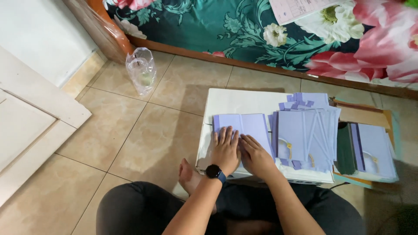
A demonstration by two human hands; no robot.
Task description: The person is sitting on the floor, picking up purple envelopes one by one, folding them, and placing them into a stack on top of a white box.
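Observation:
A flat lilac paper piece (244, 125) lies on a white box (230, 102) in front of me. My left hand (225, 150), with a dark watch on its wrist, presses flat on the near left part of the paper. My right hand (255, 156) presses down right beside it, fingers together, touching the left hand. Neither hand grips anything. To the right on the box rests a stack of similar lilac folded papers (305, 130).
A second pile of lilac and dark green pieces (368, 150) sits on a brown cardboard piece (365, 115) at the right. A clear plastic bag (141, 69) stands on the tiled floor at the left. A floral bedspread (244, 30) runs across the back. My crossed legs (139, 209) are below.

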